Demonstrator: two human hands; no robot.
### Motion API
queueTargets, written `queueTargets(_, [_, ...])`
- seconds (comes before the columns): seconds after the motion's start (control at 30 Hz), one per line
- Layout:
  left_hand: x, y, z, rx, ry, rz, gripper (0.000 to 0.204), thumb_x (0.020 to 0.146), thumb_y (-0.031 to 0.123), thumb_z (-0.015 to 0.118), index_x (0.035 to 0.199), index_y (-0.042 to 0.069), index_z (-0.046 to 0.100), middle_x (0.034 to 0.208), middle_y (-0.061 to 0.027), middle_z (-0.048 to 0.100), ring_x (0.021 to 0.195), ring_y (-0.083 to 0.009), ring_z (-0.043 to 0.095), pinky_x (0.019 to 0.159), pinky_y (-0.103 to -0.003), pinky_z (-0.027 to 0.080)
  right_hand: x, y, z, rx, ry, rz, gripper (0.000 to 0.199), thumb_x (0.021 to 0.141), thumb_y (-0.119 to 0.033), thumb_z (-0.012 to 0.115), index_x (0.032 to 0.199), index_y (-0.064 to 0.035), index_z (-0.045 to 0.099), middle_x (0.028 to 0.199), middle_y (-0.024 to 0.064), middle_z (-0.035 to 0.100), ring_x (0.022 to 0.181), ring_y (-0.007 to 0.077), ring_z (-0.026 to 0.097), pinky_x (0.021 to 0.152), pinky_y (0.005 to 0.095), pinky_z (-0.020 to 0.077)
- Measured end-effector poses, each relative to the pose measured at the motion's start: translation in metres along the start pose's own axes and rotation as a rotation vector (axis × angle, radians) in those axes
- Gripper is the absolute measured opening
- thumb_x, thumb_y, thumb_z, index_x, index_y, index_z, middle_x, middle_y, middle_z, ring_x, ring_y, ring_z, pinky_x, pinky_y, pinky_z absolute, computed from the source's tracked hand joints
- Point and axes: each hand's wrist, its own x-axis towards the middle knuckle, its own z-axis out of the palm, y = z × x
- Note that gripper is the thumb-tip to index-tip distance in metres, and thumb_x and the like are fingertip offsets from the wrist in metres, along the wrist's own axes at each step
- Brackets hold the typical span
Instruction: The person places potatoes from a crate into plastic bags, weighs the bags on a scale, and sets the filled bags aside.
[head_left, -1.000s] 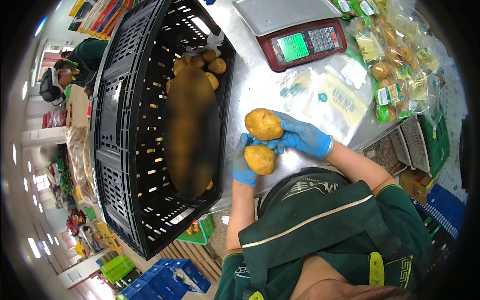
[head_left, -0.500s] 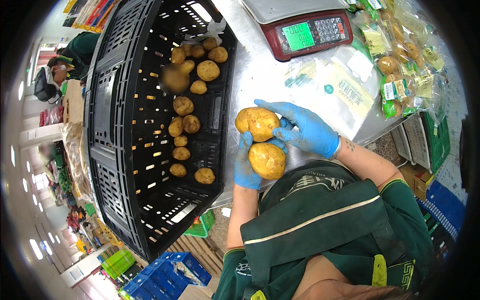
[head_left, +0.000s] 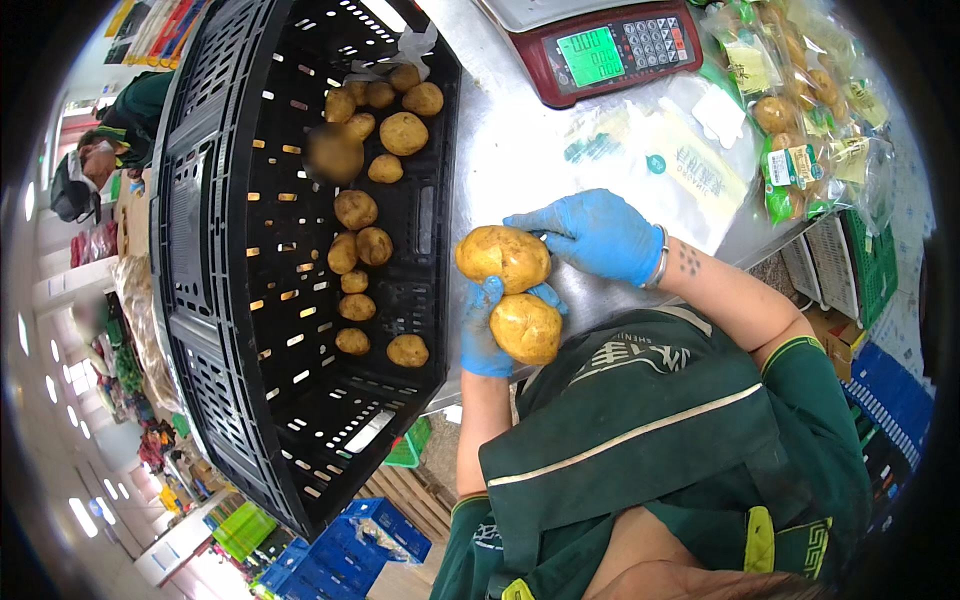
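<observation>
My left hand (head_left: 482, 337), in a blue glove, is closed around two yellow potatoes in front of my apron. The upper potato (head_left: 503, 257) sits above the thumb, and the lower potato (head_left: 526, 329) rests against the palm and fingers. My right hand (head_left: 603, 236), also gloved in blue, is bent with thumb and fingers together at the right end of the upper potato. A tiny whitish bit shows by its fingertips; what they pinch cannot be made out. Left of my hands, a black perforated crate (head_left: 420, 230) holds several loose potatoes (head_left: 404, 133).
A red-framed scale (head_left: 620, 50) with a lit green display stands at the metal table's far side. Clear plastic bags (head_left: 680, 175) lie right of it. Bagged potatoes (head_left: 795, 165) are heaped at the right. Blue crates (head_left: 340, 545) stand lower left; another person (head_left: 145, 105) is at far left.
My right hand has drawn its fingers in from a spread pose and pulled back slightly from the upper potato. My left hand keeps both potatoes. The view has shifted slightly.
</observation>
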Motion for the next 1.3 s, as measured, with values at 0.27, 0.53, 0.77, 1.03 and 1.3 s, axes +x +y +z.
queueTargets(0.27, [-0.016,-0.005,-0.013,-0.353,-0.031,-0.012,0.087,0.087,0.056,0.058,0.14,-0.006,0.027,0.108,-0.0225,0.058,0.075,-0.0274,0.061,0.067,-0.042,0.052,-0.048,0.064,0.116,0.032,-0.012,0.073,0.035,0.09,-0.027,0.054,0.123,-0.0198,0.064,0.108,0.0092,0.068,0.093,0.03,0.066,0.085,0.0386,0.0509])
queueTargets(0.53, [0.01,-0.018,-0.028,-0.479,0.048,-0.186,0.078,0.09,0.052,0.053,0.139,-0.005,0.033,0.113,-0.0233,0.056,0.078,-0.0307,0.057,0.07,-0.045,0.053,-0.142,0.135,0.009,-0.155,0.475,0.62,0.017,0.085,-0.019,0.064,0.097,-0.0076,0.067,0.096,0.0101,0.065,0.085,0.0252,0.063,0.078,0.0333,0.0502])
queueTargets(0.77, [0.035,-0.02,0.013,-0.463,-0.096,-0.23,0.078,0.092,0.051,0.051,0.143,-0.003,0.03,0.115,-0.0254,0.055,0.079,-0.0308,0.062,0.072,-0.046,0.053,-0.15,0.182,0.004,-0.012,0.437,0.724,0.018,0.084,-0.024,0.065,0.09,-0.0072,0.069,0.089,0.0108,0.065,0.084,0.0275,0.063,0.077,0.0361,0.0489])
queueTargets(1.03, [0.026,-0.016,0.023,-0.322,-0.084,-0.143,0.067,0.09,0.046,0.057,0.138,0.003,0.038,0.111,-0.0233,0.059,0.083,-0.033,0.063,0.074,-0.05,0.053,-0.145,0.167,-0.041,0.078,0.486,0.702,0.014,0.079,-0.011,0.07,0.089,-0.0038,0.064,0.086,0.0064,0.063,0.078,0.017,0.061,0.072,0.0295,0.0479])
queueTargets(1.3, [0.02,-0.016,0.033,-0.325,-0.073,-0.07,0.07,0.088,0.043,0.061,0.142,0.007,0.036,0.112,-0.0214,0.059,0.079,-0.0305,0.064,0.072,-0.047,0.055,-0.1,0.112,-0.052,0.675,0.501,0.472,0.008,0.083,-0.005,0.067,0.088,-0.005,0.06,0.085,0.0006,0.059,0.082,0.0093,0.057,0.076,0.0241,0.049])
